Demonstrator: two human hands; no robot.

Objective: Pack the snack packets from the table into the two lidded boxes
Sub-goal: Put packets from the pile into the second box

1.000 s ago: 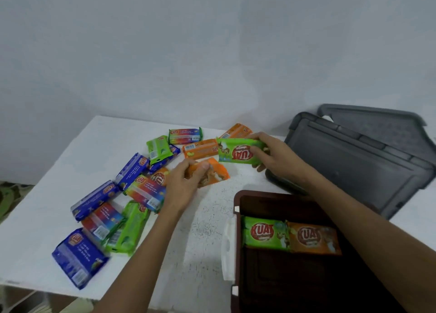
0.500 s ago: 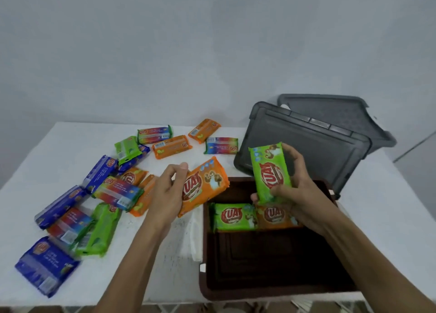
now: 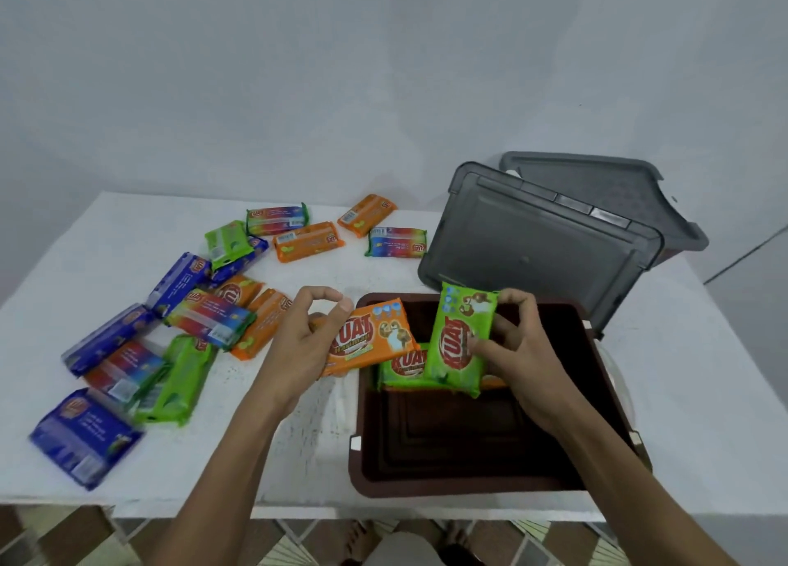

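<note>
Your left hand (image 3: 305,343) holds an orange packet (image 3: 371,335) by its left end. The thumb and first finger are curled together above it, and the other fingers, which carry it from below, are hidden. This packet lies almost flat, and its far end reaches over the left rim of the brown box (image 3: 447,437), which stands open on the desk (image 3: 703,373) under your right hand (image 3: 518,343). Your right hand grips a green packet (image 3: 458,339) with the thumb on the printed face and the fingers curled round its right edge. It stands nearly upright, and its lower end is down inside the box at the far wall. Just left of it, between your two hands, a second green packet (image 3: 403,367) lies on the box floor. A small strip of orange shows under your right hand, but you cannot tell what it is. To the left of your left hand the loose packets (image 3: 211,316) lie scattered on the desk in blue, green, orange and mixed colours, and some overlap. Beyond your right hand a grey lid (image 3: 533,250) leans tilted against a grey box (image 3: 597,181).
</note>
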